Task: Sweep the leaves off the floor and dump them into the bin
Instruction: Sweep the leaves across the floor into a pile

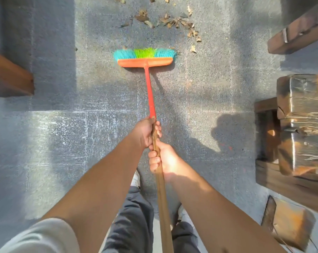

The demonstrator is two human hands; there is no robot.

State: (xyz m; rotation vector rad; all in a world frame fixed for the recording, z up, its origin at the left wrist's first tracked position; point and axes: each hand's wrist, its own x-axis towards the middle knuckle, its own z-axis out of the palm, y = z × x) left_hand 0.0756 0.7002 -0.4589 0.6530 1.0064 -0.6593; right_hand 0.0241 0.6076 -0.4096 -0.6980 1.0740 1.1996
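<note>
A broom with an orange head and blue and green bristles rests on the grey paved floor ahead of me. Its red socket joins a wooden handle that runs back towards me. My left hand grips the handle just below the red part. My right hand holds it directly behind the left. Dry brown leaves lie scattered on the floor beyond the bristles, mostly to the upper right. No bin is in view.
Wooden bench-like blocks stand at the left edge and upper right. A plastic-wrapped bundle sits on wooden furniture at the right, with another wooden block below it. My legs and shoes are beneath the handle.
</note>
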